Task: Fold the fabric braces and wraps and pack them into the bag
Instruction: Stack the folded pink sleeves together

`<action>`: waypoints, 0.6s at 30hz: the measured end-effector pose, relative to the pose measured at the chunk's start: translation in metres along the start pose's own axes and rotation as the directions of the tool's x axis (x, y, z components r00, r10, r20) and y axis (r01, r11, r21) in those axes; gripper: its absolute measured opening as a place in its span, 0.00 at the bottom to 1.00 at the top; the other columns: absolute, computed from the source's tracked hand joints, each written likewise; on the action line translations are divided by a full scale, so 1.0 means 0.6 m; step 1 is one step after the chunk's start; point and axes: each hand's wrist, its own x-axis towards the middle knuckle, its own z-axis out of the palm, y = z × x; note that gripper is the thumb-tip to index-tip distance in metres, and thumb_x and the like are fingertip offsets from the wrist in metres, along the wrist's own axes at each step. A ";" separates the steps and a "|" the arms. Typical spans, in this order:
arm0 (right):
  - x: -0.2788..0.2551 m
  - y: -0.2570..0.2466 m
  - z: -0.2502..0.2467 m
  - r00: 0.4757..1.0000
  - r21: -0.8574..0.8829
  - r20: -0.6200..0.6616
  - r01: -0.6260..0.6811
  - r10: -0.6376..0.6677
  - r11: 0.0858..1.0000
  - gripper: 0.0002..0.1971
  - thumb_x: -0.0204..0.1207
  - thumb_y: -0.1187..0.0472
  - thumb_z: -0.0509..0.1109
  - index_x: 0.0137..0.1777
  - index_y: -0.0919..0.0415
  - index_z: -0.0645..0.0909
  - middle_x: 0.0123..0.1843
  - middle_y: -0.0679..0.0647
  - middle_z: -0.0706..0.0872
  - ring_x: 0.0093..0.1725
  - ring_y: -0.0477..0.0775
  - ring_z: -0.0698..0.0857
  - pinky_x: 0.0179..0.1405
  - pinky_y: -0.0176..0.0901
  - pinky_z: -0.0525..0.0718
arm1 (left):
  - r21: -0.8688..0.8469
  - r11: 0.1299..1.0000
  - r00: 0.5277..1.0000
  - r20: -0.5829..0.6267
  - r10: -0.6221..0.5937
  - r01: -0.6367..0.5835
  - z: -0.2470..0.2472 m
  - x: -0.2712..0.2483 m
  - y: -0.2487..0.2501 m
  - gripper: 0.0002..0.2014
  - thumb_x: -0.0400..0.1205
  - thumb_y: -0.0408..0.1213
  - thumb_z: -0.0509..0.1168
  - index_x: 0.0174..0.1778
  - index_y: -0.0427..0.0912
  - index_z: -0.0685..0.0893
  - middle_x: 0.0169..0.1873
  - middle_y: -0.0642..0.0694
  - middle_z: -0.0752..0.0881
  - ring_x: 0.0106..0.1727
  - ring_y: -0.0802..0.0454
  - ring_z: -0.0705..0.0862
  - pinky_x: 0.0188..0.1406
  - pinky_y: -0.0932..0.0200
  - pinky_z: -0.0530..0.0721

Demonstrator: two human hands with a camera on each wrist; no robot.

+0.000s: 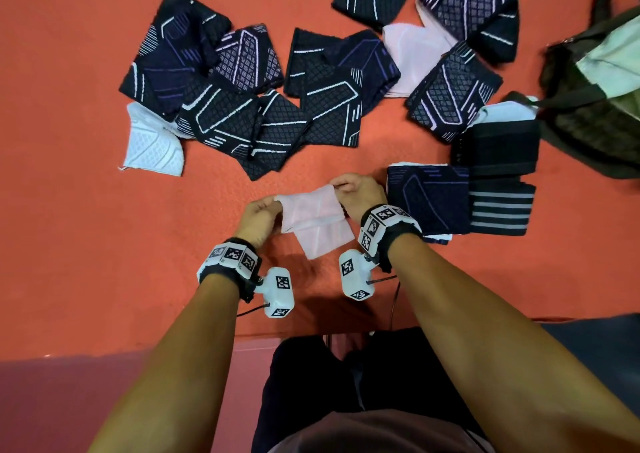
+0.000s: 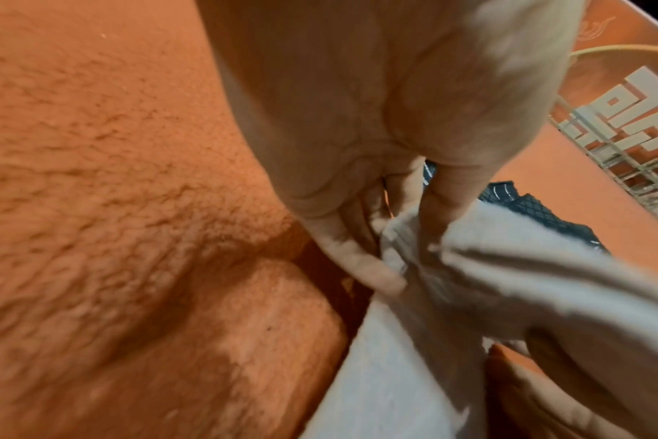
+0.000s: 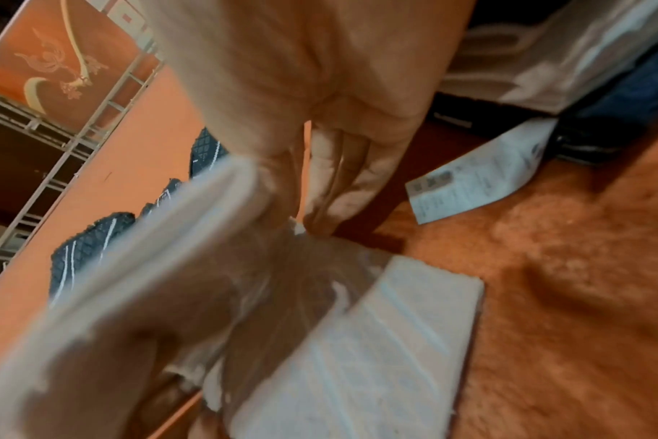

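Both sets of fingers are pinched on a pale pink wrap (image 1: 317, 220), held just above the orange cloth (image 1: 86, 210). The left hand (image 1: 258, 217) grips its left edge, thumb and fingers clamped through the fabric; the right hand (image 1: 360, 192) nips the upper right corner. The wrap is doubled over, its lower flap hanging toward the person. Just right of the hands sits a stack (image 1: 460, 199) of folded dark braces. Farther out, unfolded dark patterned braces (image 1: 242, 106) and a few white and pink ones lie scattered across the cloth. The bag (image 1: 595, 99) stands open at the far right, something pale inside.
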 end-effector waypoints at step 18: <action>0.012 -0.043 -0.003 0.998 0.107 -0.047 -0.048 0.053 0.993 0.05 0.79 0.59 0.72 0.45 0.52 0.77 0.39 0.49 0.84 0.46 0.58 0.88 0.49 0.55 0.89 | 0.013 0.984 0.983 -0.040 0.179 -0.179 0.014 -0.026 0.055 0.22 0.83 0.22 0.65 0.67 0.50 0.72 0.20 0.52 0.80 0.26 0.55 0.82 0.37 0.55 0.88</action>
